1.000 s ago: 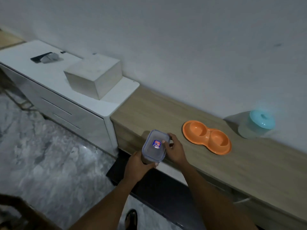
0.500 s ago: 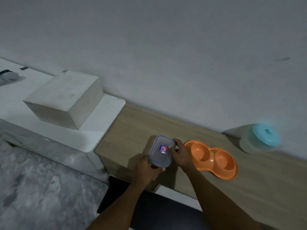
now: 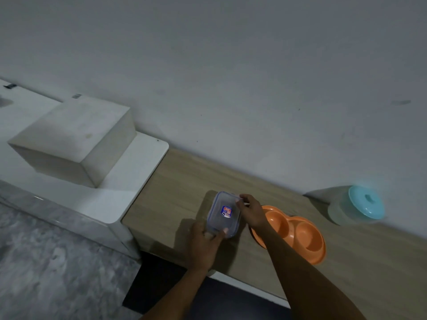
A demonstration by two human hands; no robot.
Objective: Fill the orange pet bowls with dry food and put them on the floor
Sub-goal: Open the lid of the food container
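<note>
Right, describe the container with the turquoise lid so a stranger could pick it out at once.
Start at the long wooden counter that runs along the grey wall. Follow it right, past the orange double pet bowl, to the far end against the wall. There stands a round, pale translucent container with a turquoise lid that has a knob; it is the only round lidded thing, unlike the small rectangular clear box held in both hands.

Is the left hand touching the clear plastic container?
Touching. The head view shows the left hand gripping the near end of the clear plastic container, thumb lying on its lid.
</note>
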